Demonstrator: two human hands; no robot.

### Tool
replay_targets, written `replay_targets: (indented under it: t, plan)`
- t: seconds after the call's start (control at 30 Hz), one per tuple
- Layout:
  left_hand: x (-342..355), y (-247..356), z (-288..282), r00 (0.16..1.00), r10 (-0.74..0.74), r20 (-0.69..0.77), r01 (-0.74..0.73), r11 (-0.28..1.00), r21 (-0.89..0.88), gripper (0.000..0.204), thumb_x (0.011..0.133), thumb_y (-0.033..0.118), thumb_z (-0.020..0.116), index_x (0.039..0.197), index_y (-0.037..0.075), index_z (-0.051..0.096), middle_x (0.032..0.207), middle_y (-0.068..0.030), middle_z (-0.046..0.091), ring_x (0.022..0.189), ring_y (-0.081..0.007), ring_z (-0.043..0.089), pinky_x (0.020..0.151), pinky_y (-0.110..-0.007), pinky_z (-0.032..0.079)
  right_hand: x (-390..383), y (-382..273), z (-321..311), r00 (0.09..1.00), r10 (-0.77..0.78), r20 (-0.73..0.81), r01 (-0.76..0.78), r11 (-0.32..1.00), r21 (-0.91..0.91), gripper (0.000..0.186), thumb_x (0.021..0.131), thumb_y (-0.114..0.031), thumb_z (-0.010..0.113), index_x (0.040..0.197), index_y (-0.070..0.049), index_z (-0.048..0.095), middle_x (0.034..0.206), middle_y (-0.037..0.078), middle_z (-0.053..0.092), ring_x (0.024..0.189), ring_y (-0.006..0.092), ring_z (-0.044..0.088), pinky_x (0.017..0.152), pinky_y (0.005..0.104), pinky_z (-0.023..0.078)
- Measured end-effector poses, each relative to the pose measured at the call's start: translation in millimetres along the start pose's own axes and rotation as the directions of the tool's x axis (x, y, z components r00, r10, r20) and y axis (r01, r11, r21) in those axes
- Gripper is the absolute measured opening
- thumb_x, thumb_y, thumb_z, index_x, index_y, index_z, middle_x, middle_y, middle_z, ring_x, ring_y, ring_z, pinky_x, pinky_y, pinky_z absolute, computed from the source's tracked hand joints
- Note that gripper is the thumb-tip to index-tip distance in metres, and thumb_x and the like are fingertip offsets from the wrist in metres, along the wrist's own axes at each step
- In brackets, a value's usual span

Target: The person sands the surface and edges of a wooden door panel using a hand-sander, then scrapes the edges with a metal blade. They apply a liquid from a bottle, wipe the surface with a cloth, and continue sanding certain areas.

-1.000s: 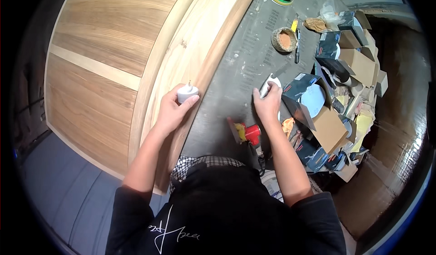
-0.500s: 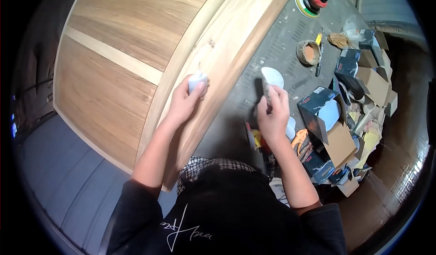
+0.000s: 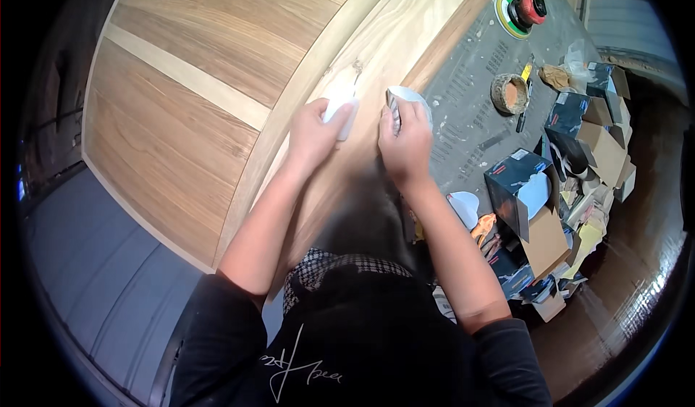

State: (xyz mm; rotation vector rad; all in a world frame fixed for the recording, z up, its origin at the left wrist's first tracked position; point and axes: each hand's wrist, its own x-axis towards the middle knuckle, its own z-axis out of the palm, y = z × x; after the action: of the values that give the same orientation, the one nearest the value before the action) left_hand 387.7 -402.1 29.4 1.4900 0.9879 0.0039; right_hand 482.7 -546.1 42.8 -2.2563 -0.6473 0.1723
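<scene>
My left hand (image 3: 313, 133) is closed around a small white tube or bottle (image 3: 342, 114) and presses it onto the pale wooden frame (image 3: 376, 38) of a large wooden door panel (image 3: 203, 66) lying flat. My right hand (image 3: 405, 140) sits just to the right of it on the same frame edge and grips a white, folded sheet (image 3: 413, 101) that looks like sandpaper. The two hands are a few centimetres apart.
To the right runs a dusty grey workbench (image 3: 478, 117). On it are a round bowl with brown filler (image 3: 509, 93), a red and yellow sander (image 3: 525, 5), a dark open box (image 3: 520, 190), several cardboard boxes (image 3: 601, 146) and scraps. Grey floor lies lower left.
My right hand moved from the workbench up and left onto the wooden frame, carrying the white sheet beside my left hand. The left hand stayed on the frame with its tube.
</scene>
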Motion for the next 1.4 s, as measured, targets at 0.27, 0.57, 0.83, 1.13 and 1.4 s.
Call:
replay_targets:
  t: [0.27,0.57,0.83,1.13,1.4]
  plan:
    - [16,-1,3,0.999,0.013,0.032,-0.015,0.999,0.044,0.032,0.097,0.03,0.073,0.089,0.0,0.07,0.065,-0.0051,0.069,0.046,-0.0079,0.054,0.044,-0.025,0.041,4,12,5,0.999,-0.045,0.007,0.045,0.997,-0.068,0.018,0.093,-0.007,0.063,0.107,0.002,0.068,0.096,0.021,0.064,0.085,0.0397,0.064,0.075,0.0458,0.053]
    - [16,4,4,1.0,0.017,0.016,-0.016,0.999,-0.044,0.03,0.099,0.028,0.071,0.096,-0.002,0.072,0.067,-0.0063,0.07,0.047,-0.0067,0.057,0.042,-0.023,0.038,10,15,8,0.976,-0.208,-0.069,0.2,0.974,-0.103,0.017,0.094,-0.008,0.064,0.107,0.002,0.068,0.091,0.018,0.062,0.076,0.0338,0.064,0.07,0.0427,0.053]
    - [12,5,-3,0.999,-0.037,0.015,0.036,0.998,0.046,0.034,0.092,0.031,0.074,0.085,-0.003,0.074,0.072,-0.0115,0.073,0.068,-0.0148,0.072,0.065,-0.031,0.054,8,15,8,0.982,-0.18,-0.065,0.176,0.982,-0.061,0.02,0.094,-0.007,0.063,0.111,0.001,0.068,0.097,0.021,0.065,0.081,0.0384,0.064,0.074,0.0444,0.053]
    - [15,15,1,0.998,-0.062,0.03,0.064,0.996,-0.057,0.033,0.093,0.029,0.073,0.091,-0.004,0.074,0.073,-0.0099,0.074,0.065,-0.013,0.07,0.062,-0.03,0.055,9,12,5,0.987,-0.159,-0.008,0.158,0.985,-0.061,0.022,0.092,-0.005,0.063,0.111,0.004,0.068,0.107,0.022,0.066,0.098,0.0409,0.064,0.087,0.0451,0.052]
    - [13,9,-3,1.0,-0.01,0.022,0.01,0.999,0.035,0.035,0.093,0.03,0.074,0.089,-0.005,0.074,0.073,-0.0112,0.074,0.064,-0.0153,0.07,0.061,-0.031,0.054,6,13,6,0.994,-0.105,-0.005,0.104,0.994,-0.04,0.025,0.093,-0.005,0.062,0.115,0.003,0.068,0.108,0.021,0.067,0.095,0.0393,0.065,0.085,0.044,0.053]
